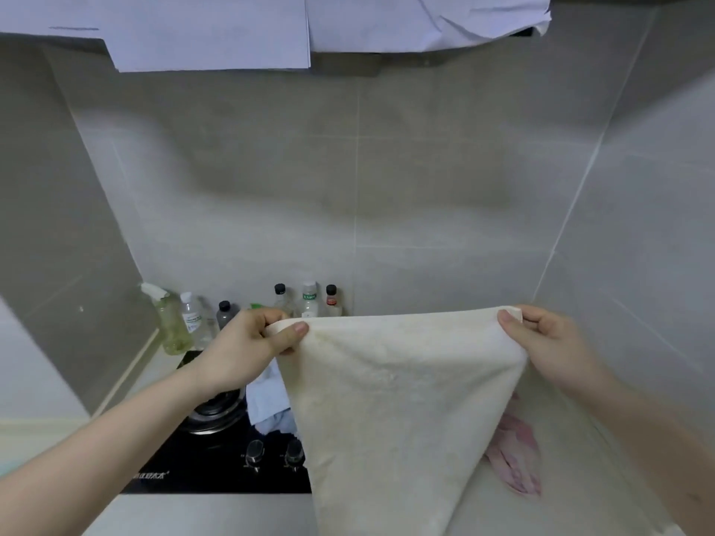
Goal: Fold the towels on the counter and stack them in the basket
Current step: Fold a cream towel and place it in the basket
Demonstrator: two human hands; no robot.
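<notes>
A large cream-coloured terry towel (394,392) hangs in the air in front of the person, stretched by its top edge between both hands and falling past the bottom of the view, so its lower end is out of sight. The left hand (247,350) pinches the towel's upper left corner, thumb pressed on the near face and the other fingers curled behind the cloth. The right hand (541,342) pinches the upper right corner in the same way, thumb on the front and fingers folded behind. The towel is held above a pale counter (572,508) that runs along a grey tiled wall (387,179). Behind the hanging cloth on the right, a crumpled pink cloth (514,454) lies on the counter, partly hidden. To the left, a crumpled pale blue cloth (267,400) sits at the edge of a black glass gas hob (201,466), beside its steel burner (212,412) and above two round metal knobs (255,450) (the second knob sits just to the right of the first). A row of small clear plastic bottles (309,299) stands against the wall at the back of the hob, with a greenish spray bottle (170,319) in the left corner. White sheets of paper (209,29) cover the top of the view.
</notes>
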